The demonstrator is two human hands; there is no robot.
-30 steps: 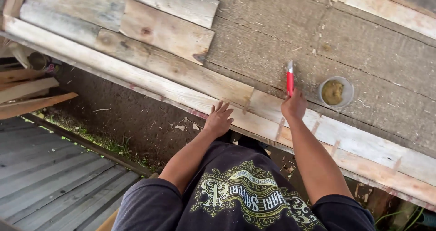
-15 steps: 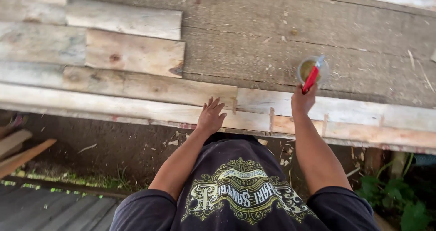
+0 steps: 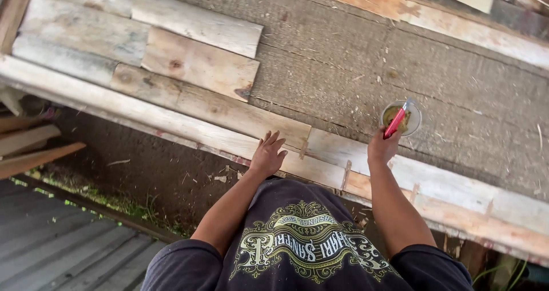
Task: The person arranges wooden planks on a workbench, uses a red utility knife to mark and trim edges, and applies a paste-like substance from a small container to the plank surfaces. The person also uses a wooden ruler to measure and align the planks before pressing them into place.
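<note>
Two hands at the platform's near edge: left hand spread flat on the edge plank; right hand grips a red brush, tip in the small cup. Loading step judged; next move needs a steady lift to the plank.

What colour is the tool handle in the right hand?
Red, seen in the head view: the tool handle held by the right hand.

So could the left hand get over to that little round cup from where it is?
Probably yes. The left hand rests flat on the pale plank, and the boards between it and the cup look bare. The right hand, holding a red-handled tool at the cup, would crowd it.
</note>
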